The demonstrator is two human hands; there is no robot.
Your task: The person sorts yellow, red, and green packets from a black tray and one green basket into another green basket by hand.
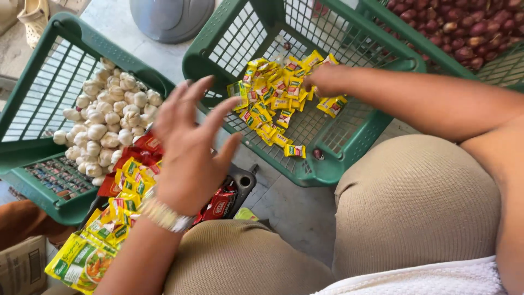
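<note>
My left hand (188,145) hovers with its fingers spread, empty, above a heap of red and yellow sachets (128,183) by my left knee. A bracelet sits on that wrist. My right hand (326,81) reaches into the middle green basket (333,158) and rests on a pile of small yellow sachets (270,101); its fingers curl onto them, and a few packets lie under the hand. Whether it grips any packet is unclear.
A left green basket (33,142) holds several white garlic bulbs (106,123). A right green basket (406,54) holds red shallots (464,30). A large yellow-green packet (79,262) lies at the bottom left. A grey round base (172,19) stands behind. My knees fill the foreground.
</note>
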